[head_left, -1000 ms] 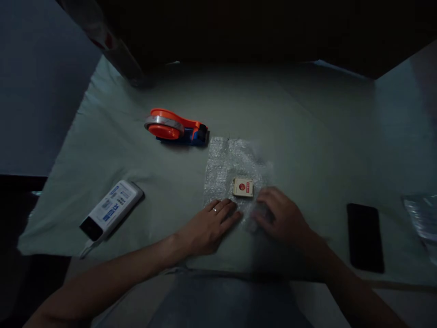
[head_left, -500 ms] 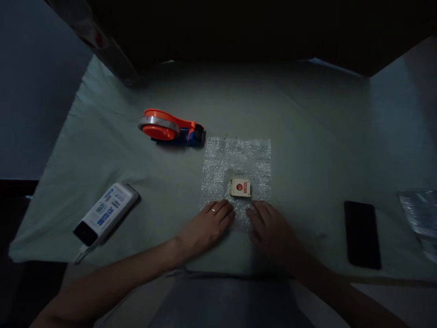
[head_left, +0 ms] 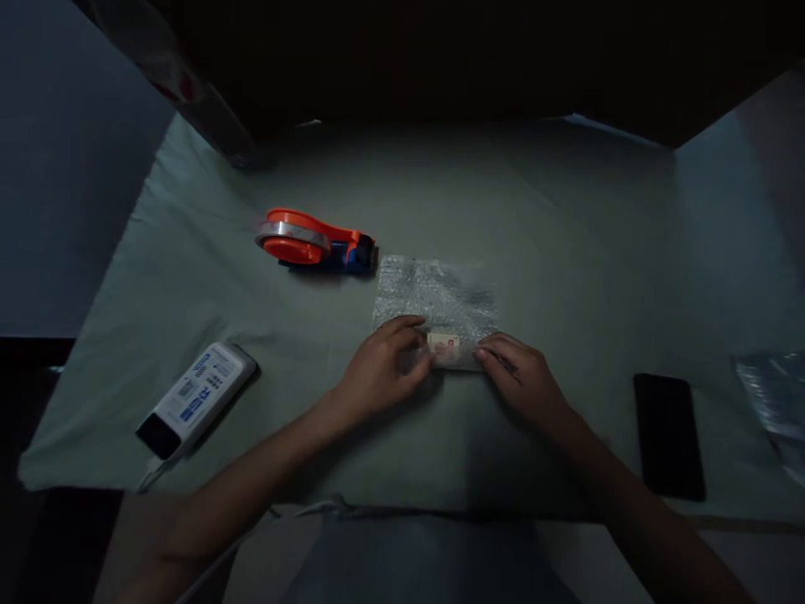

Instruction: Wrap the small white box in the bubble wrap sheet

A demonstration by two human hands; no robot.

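A sheet of bubble wrap (head_left: 433,289) lies on the cloth, its near edge folded up over the front of a small cream box (head_left: 444,340) with red print. At the box's left side, my left hand (head_left: 391,359) pinches the folded edge between thumb and fingers. My right hand (head_left: 516,366) grips the same fold on the right, thumb below and fingers on top. Through the clear wrap the lower part of the box shows only faintly.
An orange and blue tape dispenser (head_left: 314,241) stands just beyond the wrap to the left. A white power bank (head_left: 196,398) with a cable lies at the left, a black phone (head_left: 670,436) at the right. Clear plastic packaging (head_left: 776,403) sits at the far right. A large dark panel (head_left: 440,59) rises behind.
Both hands have lifted the near edge of the bubble wrap and brought it forward, away from me, over the box. Earlier they rested on that edge, flat on the cloth.
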